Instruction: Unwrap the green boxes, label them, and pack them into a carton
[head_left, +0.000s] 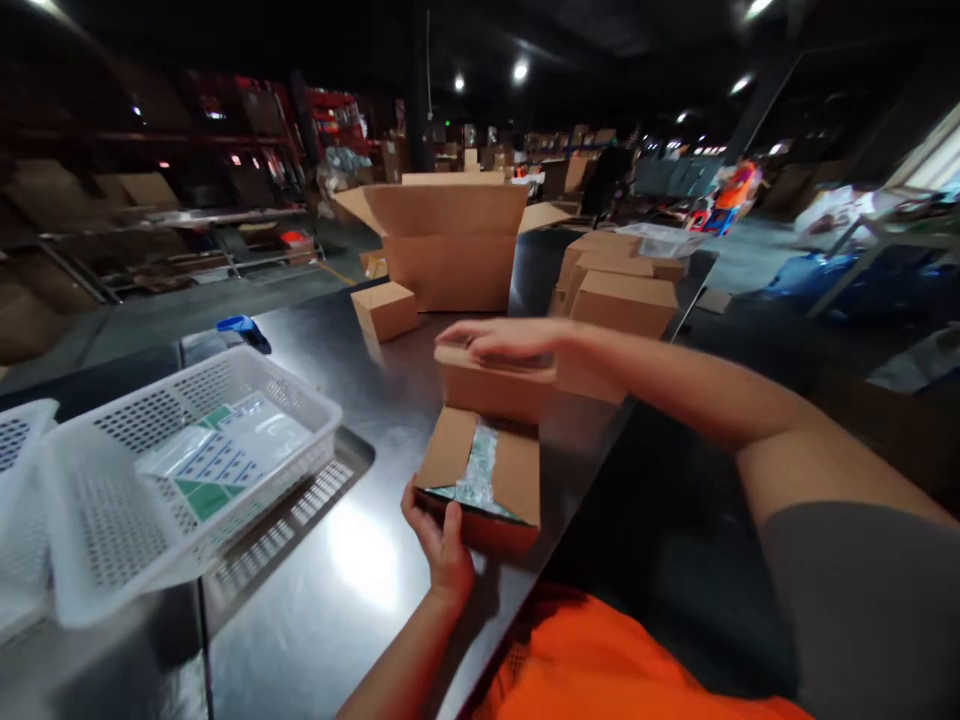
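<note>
A small cardboard box (429, 450) sits on the metal table in front of me, its two side flaps folded inward. Between those flaps a strip of clear and green plastic wrapping (480, 466) shows; what it wraps is hidden. My left hand (444, 545) grips the near left corner, thumb at the front edge. At the far end a larger flap (491, 388) stands up. Across its top edge lies my right hand (506, 340), fingers stretched out and slightly blurred, thumb not clearly visible.
A white basket (112, 570) with flat packets (232, 455) stands left, a blue tape dispenser (244, 330) behind it. Ahead are a large open carton (450, 255) and a small box (386, 312). Several boxes (626, 300) stand right, near the table edge. A person (739, 187) is far off.
</note>
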